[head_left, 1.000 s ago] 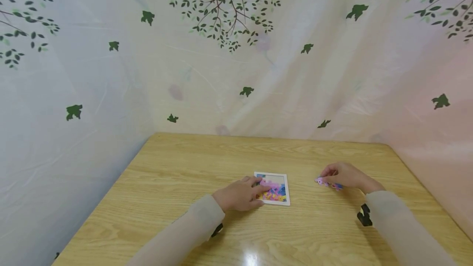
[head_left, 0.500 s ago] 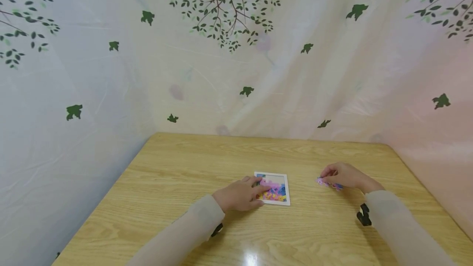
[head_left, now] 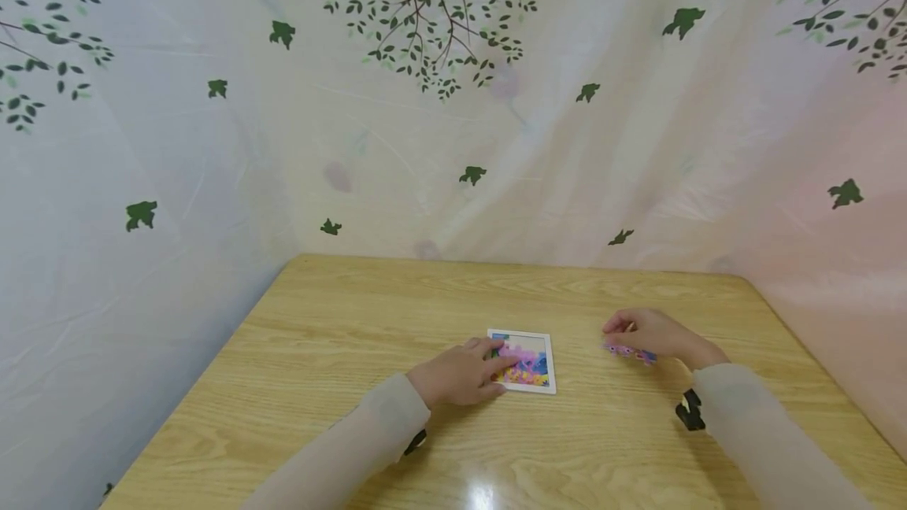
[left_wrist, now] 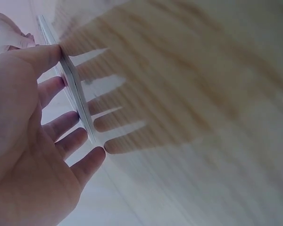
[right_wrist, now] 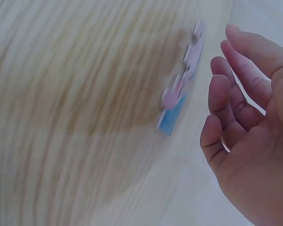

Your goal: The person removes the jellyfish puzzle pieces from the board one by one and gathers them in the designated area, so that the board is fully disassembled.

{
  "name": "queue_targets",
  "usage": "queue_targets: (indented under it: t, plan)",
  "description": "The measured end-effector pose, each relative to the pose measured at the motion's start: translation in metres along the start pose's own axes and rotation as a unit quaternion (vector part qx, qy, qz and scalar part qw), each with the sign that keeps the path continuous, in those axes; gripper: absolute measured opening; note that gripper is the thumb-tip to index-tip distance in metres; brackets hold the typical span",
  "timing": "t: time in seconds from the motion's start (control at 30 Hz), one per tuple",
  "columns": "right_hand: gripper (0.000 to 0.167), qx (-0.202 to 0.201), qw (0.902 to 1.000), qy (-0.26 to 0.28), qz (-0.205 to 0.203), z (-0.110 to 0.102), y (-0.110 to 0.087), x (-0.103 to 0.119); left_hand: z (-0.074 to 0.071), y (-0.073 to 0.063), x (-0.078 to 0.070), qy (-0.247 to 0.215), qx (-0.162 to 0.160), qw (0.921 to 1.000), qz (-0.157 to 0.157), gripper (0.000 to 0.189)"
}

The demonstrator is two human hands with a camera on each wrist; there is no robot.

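On the table [head_left: 368, 305], one white puzzle frame [head_left: 533, 389] lies left of one puzzle strip [right_wrist: 178, 87]; the left hand's [head_left: 460, 374] spread fingers block the frame's left side, the right hand's [head_left: 662, 334] curl loosely, apart from the strip.

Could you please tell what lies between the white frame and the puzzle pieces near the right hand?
Only bare wooden tabletop lies between the white frame and those puzzle pieces; the head view shows this.

We count one left hand [head_left: 457, 372], one right hand [head_left: 659, 334], one white-framed jigsaw puzzle [head_left: 536, 372], one wooden table [head_left: 354, 313], two pale sleeves [head_left: 347, 439], nine whole green bird-like prints [head_left: 683, 22]. Loose jigsaw pieces [right_wrist: 173, 96]: number unclear to us.
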State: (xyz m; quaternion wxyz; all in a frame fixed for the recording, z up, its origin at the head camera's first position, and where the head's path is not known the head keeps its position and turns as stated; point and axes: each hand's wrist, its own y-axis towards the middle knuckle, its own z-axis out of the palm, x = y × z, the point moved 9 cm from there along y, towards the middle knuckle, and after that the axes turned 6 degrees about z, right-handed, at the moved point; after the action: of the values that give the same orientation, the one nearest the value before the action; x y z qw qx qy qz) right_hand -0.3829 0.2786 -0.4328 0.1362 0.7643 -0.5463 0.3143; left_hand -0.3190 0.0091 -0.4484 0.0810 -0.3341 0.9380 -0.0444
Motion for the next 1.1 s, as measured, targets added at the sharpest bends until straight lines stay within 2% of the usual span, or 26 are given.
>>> queue_targets:
  t: [0.2, 0.37, 0.53, 0.7, 0.9, 1.1]
  plan:
    - [0.025, -0.001, 0.9999, -0.012, -0.006, 0.007, 0.007, 0.014, -0.002, 0.000, -0.002, 0.008, -0.012, 0.9999, 0.009, 0.058]
    - [0.021, 0.016, 0.9997, 0.016, 0.000, 0.016, 0.012, 0.022, -0.003, 0.000, -0.004, 0.015, -0.017, 0.9996, 0.017, 0.056]
    - [0.017, 0.016, 0.9996, 0.023, -0.004, 0.025, 0.017, 0.031, -0.003, -0.001, -0.015, 0.053, -0.015, 0.9969, 0.057, 0.051]
    - [0.017, 0.009, 0.9998, -0.001, -0.020, 0.032, 0.022, 0.043, -0.004, -0.005, -0.023, 0.075, -0.024, 0.9936, 0.081, 0.051]
    - [0.015, 0.012, 0.9987, -0.016, -0.047, 0.038, 0.028, 0.058, -0.002, -0.010, -0.028, 0.081, -0.021, 0.9918, 0.097, 0.052]
    - [0.015, 0.013, 0.9987, -0.012, -0.047, 0.049, 0.039, 0.071, -0.001, -0.011, -0.027, 0.076, -0.016, 0.9925, 0.094, 0.052]
